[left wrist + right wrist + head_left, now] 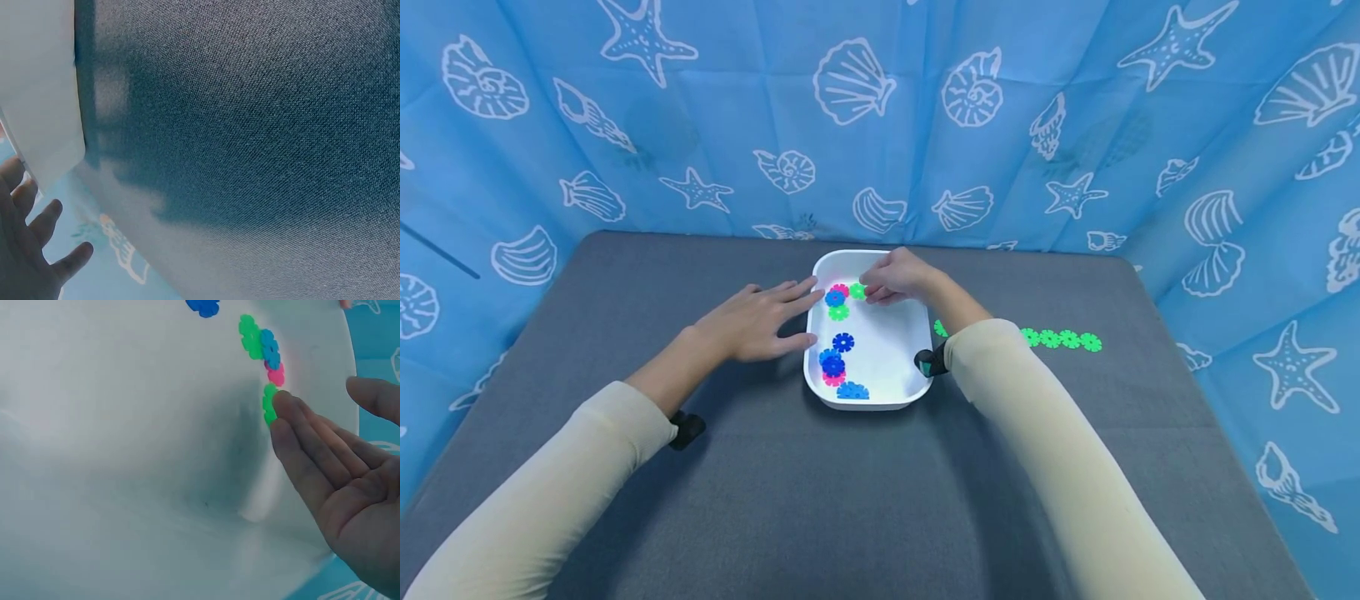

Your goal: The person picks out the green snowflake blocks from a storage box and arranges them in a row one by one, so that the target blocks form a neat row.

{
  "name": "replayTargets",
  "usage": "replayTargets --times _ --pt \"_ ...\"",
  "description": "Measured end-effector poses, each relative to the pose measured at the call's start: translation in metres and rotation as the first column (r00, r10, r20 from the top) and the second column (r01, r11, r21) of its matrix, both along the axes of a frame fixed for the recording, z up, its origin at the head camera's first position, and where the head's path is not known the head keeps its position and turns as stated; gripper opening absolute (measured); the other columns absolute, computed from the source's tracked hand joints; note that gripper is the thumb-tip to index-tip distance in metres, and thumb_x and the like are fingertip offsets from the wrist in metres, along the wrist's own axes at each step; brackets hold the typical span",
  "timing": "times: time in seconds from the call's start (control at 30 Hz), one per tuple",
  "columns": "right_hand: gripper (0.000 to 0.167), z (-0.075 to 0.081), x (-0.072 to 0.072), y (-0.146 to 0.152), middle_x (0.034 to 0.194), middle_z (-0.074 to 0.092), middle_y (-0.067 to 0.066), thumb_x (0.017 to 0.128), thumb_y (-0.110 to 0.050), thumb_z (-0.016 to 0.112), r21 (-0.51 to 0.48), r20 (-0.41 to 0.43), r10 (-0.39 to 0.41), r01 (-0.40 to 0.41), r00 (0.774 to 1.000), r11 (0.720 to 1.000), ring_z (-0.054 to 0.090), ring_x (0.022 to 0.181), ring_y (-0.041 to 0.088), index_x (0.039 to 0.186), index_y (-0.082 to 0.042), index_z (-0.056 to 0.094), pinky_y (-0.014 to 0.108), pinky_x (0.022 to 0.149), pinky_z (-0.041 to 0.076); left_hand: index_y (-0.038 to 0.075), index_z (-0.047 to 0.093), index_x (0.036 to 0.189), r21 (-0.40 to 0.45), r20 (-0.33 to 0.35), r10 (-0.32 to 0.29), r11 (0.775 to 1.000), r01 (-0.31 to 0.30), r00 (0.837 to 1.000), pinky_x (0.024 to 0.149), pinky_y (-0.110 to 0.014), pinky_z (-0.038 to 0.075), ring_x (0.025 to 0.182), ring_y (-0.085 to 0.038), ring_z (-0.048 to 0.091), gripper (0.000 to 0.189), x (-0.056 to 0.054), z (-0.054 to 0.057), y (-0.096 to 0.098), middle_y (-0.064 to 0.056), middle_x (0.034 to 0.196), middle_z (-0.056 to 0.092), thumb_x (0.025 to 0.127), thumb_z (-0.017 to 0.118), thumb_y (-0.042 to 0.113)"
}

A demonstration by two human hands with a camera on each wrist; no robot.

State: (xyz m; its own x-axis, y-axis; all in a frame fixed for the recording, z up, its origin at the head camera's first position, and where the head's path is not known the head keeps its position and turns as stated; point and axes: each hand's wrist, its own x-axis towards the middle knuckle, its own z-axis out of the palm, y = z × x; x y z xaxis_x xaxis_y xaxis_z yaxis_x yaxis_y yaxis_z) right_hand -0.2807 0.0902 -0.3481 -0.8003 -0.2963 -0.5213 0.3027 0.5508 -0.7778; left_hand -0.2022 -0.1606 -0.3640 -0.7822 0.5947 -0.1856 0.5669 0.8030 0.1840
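A white tray (887, 358) stands on the table, with several flower-shaped plastic discs along its left side. My left hand (760, 321) spreads its fingers at the tray's left rim, holding nothing. Inside the far end of the tray is my right hand (901, 279). In the right wrist view its fingertips touch a green disc (269, 406), while the thumb stays apart from them. Close by lie a pink disc (276, 374), a light blue disc (270, 349) and another green disc (250, 336). A dark blue disc (843, 342) sits nearer the tray's middle.
To the right of the tray, a row of green discs (1060, 338) runs along the grey table (820, 500), partly hidden by my right forearm. A half-disc-looking blue piece (853, 391) lies at the tray's near end. A blue shell-patterned curtain (715, 108) hangs behind.
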Motion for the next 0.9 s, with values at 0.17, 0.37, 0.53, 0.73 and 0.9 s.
replayTargets --times 0.17,0.37,0.53,0.73,0.9 --pt "0.036 -0.005 0.001 -0.006 0.116 0.068 0.02 0.098 -0.021 0.064 0.044 0.044 0.007 -0.009 0.999 0.999 0.069 0.106 0.031 0.125 0.003 0.061 0.038 0.095 0.054 0.02 0.021 0.16 -0.003 -0.005 0.009 1.0 -0.009 1.0 0.11 -0.07 0.023 0.149 -0.037 0.022 0.078 0.0 0.0 0.001 -0.006 0.166 0.012 0.098 0.047 0.06" --pt "0.036 -0.013 0.004 -0.013 0.116 0.069 0.019 0.1 -0.021 0.062 0.017 0.085 0.041 -0.043 0.996 0.999 0.069 0.107 0.029 0.126 0.004 0.06 0.039 0.096 0.053 0.02 0.02 0.16 0.002 -0.004 0.006 1.0 -0.006 1.0 0.11 -0.07 0.023 0.149 -0.037 0.023 0.078 0.0 0.0 0.001 -0.006 0.167 0.012 0.098 0.047 0.059" --pt "0.032 -0.015 0.006 -0.021 0.117 0.069 0.02 0.101 -0.016 0.059 -0.024 0.09 0.071 -0.069 0.993 0.997 0.069 0.107 0.03 0.125 0.006 0.061 0.039 0.096 0.053 0.02 0.021 0.16 0.01 -0.008 -0.003 1.0 0.003 1.0 0.11 -0.071 0.023 0.149 -0.037 0.022 0.078 0.0 -0.002 0.0 -0.006 0.167 0.011 0.098 0.046 0.06" --pt "0.031 -0.017 0.008 -0.026 0.114 0.069 0.02 0.103 -0.01 0.053 -0.033 0.103 0.057 -0.054 0.993 0.998 0.07 0.104 0.029 0.127 0.008 0.059 0.038 0.095 0.053 0.019 0.021 0.16 0.015 -0.01 -0.002 1.0 0.002 1.0 0.11 -0.071 0.022 0.149 -0.037 0.022 0.078 0.0 -0.003 0.0 -0.005 0.167 0.011 0.098 0.045 0.061" --pt "0.031 -0.02 0.009 -0.03 0.114 0.069 0.021 0.104 -0.009 0.051 -0.053 0.128 0.037 -0.03 0.991 0.998 0.07 0.105 0.029 0.129 0.008 0.058 0.037 0.095 0.053 0.019 0.022 0.16 0.01 -0.008 0.001 1.0 -0.001 1.0 0.109 -0.071 0.022 0.149 -0.037 0.022 0.078 0.0 -0.003 0.0 -0.006 0.166 0.013 0.098 0.046 0.06"
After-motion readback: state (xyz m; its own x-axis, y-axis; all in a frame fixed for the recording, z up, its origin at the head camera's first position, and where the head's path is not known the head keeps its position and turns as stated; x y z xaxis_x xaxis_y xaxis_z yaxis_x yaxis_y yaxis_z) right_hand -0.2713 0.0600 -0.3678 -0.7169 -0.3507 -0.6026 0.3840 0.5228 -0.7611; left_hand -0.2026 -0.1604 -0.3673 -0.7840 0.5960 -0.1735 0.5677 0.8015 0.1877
